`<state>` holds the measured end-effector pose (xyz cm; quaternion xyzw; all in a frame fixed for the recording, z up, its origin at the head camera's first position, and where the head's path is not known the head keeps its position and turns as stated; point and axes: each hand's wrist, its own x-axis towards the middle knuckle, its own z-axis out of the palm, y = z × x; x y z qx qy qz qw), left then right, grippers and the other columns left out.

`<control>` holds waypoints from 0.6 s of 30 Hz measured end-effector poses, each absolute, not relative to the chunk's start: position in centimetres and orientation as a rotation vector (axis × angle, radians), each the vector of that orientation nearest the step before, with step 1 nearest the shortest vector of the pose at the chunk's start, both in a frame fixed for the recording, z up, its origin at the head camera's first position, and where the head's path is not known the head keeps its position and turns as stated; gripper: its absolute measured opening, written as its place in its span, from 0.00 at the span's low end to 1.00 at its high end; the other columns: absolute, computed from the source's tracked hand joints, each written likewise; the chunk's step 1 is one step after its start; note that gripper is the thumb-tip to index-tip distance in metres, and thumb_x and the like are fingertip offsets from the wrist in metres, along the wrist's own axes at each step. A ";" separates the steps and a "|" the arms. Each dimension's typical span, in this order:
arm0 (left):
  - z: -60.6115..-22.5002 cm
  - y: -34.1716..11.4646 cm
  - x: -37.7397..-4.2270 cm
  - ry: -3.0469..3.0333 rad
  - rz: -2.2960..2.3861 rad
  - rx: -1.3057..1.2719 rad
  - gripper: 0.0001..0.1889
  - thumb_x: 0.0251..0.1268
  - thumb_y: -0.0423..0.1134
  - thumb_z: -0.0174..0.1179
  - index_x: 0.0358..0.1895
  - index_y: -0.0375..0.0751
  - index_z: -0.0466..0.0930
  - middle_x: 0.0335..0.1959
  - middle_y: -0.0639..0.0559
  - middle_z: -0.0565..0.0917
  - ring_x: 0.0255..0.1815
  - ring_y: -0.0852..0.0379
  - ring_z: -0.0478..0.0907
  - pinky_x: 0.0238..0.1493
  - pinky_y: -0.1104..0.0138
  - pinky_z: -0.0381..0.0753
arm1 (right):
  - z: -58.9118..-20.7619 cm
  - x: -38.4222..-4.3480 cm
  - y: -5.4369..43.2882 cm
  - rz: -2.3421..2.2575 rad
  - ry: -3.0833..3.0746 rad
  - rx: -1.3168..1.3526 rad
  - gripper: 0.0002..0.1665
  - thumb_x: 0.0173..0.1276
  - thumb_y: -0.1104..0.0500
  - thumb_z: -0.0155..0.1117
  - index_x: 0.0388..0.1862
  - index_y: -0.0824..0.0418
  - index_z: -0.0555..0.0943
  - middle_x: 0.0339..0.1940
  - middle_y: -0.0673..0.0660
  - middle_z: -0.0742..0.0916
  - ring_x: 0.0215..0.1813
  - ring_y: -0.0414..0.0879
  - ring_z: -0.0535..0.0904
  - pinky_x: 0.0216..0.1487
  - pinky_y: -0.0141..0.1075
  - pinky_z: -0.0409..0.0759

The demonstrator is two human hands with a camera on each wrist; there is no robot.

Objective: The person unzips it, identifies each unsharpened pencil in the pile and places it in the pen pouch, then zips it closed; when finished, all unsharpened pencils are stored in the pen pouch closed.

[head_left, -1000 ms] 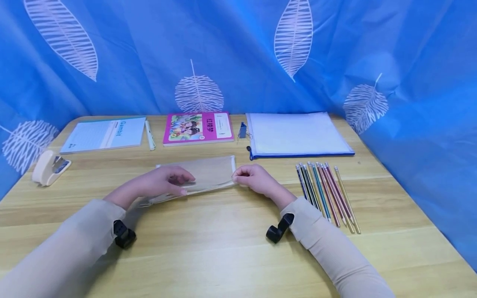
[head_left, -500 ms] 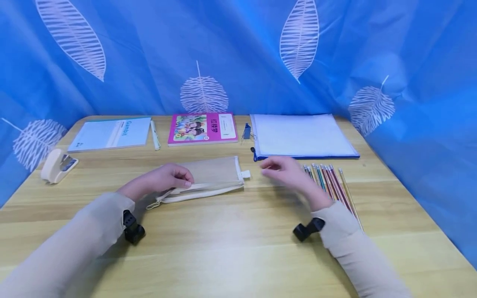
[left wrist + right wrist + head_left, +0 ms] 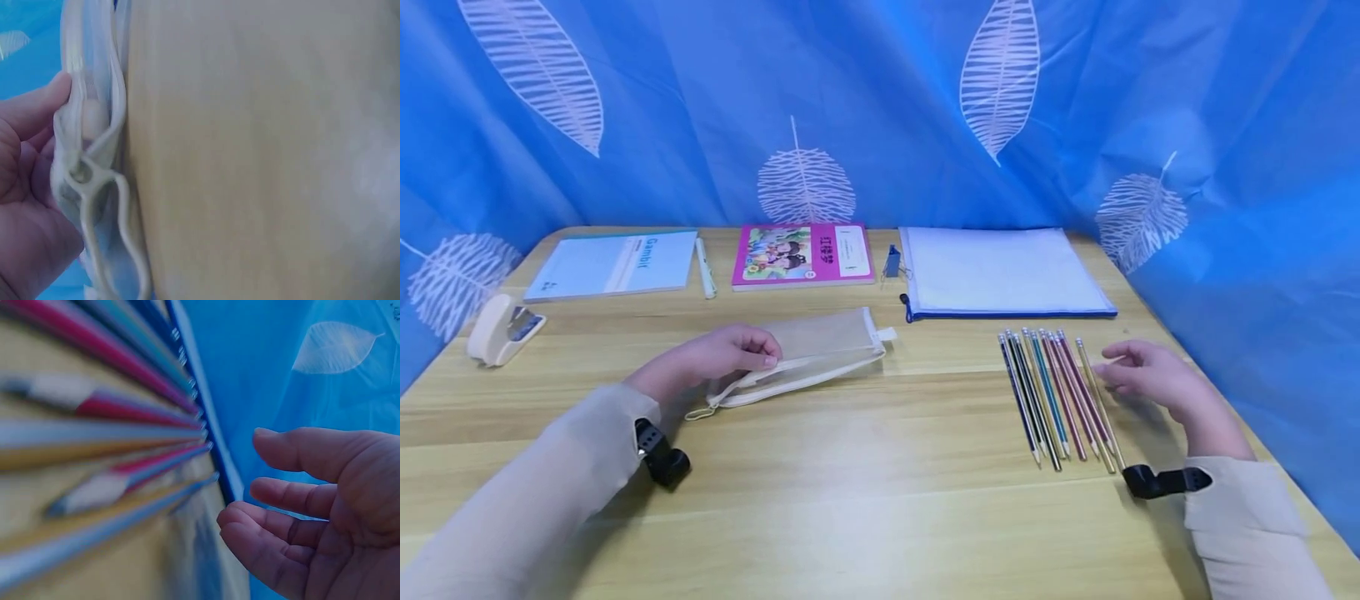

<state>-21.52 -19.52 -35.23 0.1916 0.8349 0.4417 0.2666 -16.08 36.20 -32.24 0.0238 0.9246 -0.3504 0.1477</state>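
A translucent beige zip pouch [image 3: 827, 333] lies on the table with its zipper side toward me, its mouth parted. My left hand [image 3: 726, 350] pinches the pouch's upper edge between thumb and fingers. The left wrist view shows the zipper's loop pull [image 3: 94, 181] beside that hand [image 3: 31, 144]. On the right, several pencils [image 3: 1048, 392] lie in a loose row, eraser ends away from me. My right hand [image 3: 1157, 379] hovers just right of the outermost gold pencil [image 3: 1097, 392]. In the right wrist view its fingers [image 3: 269, 519] are loosely bent and hold nothing.
Along the back lie a light blue notebook [image 3: 613, 265], a pale pen [image 3: 705, 267], a pink book [image 3: 803, 257], a blue binder clip [image 3: 892, 262] and a white zip folder [image 3: 992, 271] with blue edging. A white stapler-like tool [image 3: 501, 332] stands at the left. A blue curtain hangs behind.
My right hand has let go of the pouch's right end and moved right, past the pencils. My left hand now pinches the pouch's edge, and its mouth has parted.
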 end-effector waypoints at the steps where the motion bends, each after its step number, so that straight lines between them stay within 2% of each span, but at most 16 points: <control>1: -35.1 -19.4 -21.5 2.263 1.191 0.518 0.08 0.66 0.36 0.54 0.41 0.33 0.76 0.33 0.50 0.76 0.36 0.53 0.69 0.42 0.63 0.69 | -32.5 -16.0 36.5 -1.016 2.638 0.082 0.39 0.67 0.50 0.57 0.62 0.78 0.59 0.48 0.70 0.78 0.38 0.45 0.81 0.40 0.37 0.80; 7: -34.5 -19.1 -20.5 2.277 1.286 0.486 0.09 0.66 0.34 0.53 0.42 0.31 0.77 0.32 0.51 0.78 0.35 0.55 0.70 0.39 0.66 0.73 | -33.3 -16.2 36.6 -0.965 2.624 0.138 0.38 0.63 0.51 0.62 0.59 0.77 0.63 0.41 0.62 0.79 0.36 0.41 0.78 0.37 0.33 0.80; 14: -34.4 -19.1 -19.9 2.247 1.378 0.434 0.10 0.67 0.35 0.53 0.43 0.29 0.76 0.27 0.52 0.73 0.29 0.57 0.68 0.33 0.67 0.71 | -33.5 -16.8 36.1 -0.918 2.611 0.203 0.33 0.60 0.60 0.62 0.57 0.79 0.63 0.44 0.69 0.76 0.33 0.41 0.79 0.36 0.34 0.81; 16: -34.4 -19.0 -19.8 2.244 1.408 0.412 0.11 0.66 0.35 0.53 0.44 0.29 0.76 0.27 0.51 0.72 0.28 0.58 0.67 0.31 0.68 0.71 | -33.4 -17.0 36.0 -0.873 2.633 0.215 0.30 0.58 0.62 0.61 0.54 0.79 0.65 0.44 0.70 0.76 0.31 0.41 0.79 0.34 0.34 0.81; 18: -34.4 -19.0 -19.8 2.244 1.435 0.391 0.11 0.66 0.35 0.54 0.44 0.29 0.76 0.27 0.52 0.73 0.27 0.58 0.68 0.30 0.68 0.71 | -33.3 -17.2 35.9 -0.791 2.654 0.233 0.20 0.56 0.62 0.60 0.42 0.76 0.71 0.37 0.67 0.78 0.27 0.41 0.77 0.31 0.36 0.79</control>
